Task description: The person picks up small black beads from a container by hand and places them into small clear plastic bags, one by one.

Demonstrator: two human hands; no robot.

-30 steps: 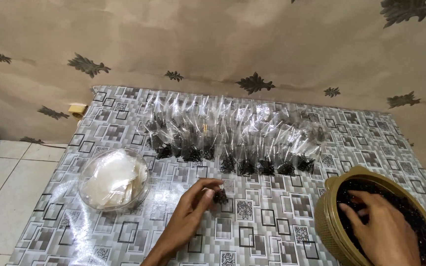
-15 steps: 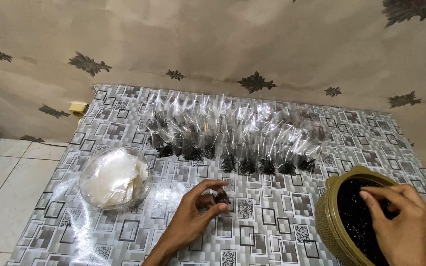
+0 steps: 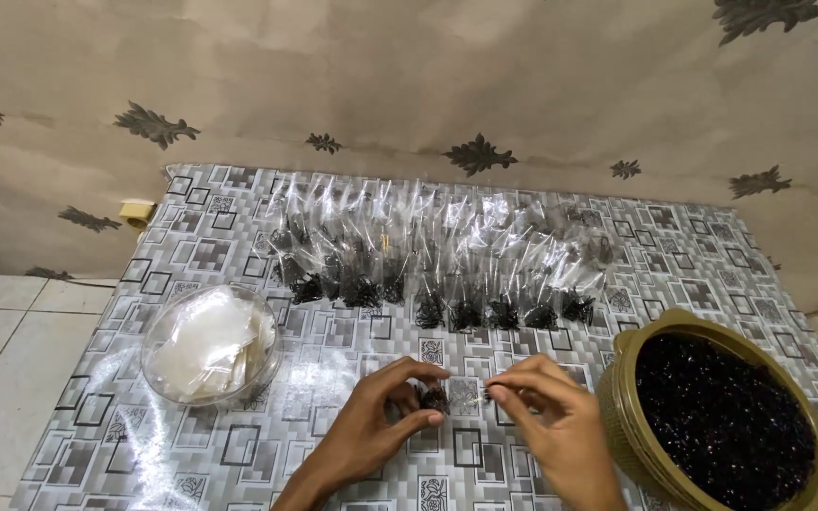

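My left hand [image 3: 371,431] pinches a small clear plastic bag [image 3: 434,398] with a clump of dark pieces in its bottom, low over the patterned mat [image 3: 333,331]. My right hand [image 3: 560,431] is just right of it, thumb and fingers pinched together at the bag's other end. A tiny dark bit shows at the fingertips. An olive-gold bowl [image 3: 621,416] full of shiny black pieces stands right of my right hand.
Rows of filled clear bags [image 3: 428,270] lie across the middle of the mat, dark clumps at their near ends. A clear round container [image 3: 158,364] holding empty plastic bags sits at the left. A patterned wall rises behind; white floor tiles [image 3: 2,378] lie to the left.
My right hand has left the bowl and moved left to meet my left hand at the small bag. The left hand has stayed in place with the bag.
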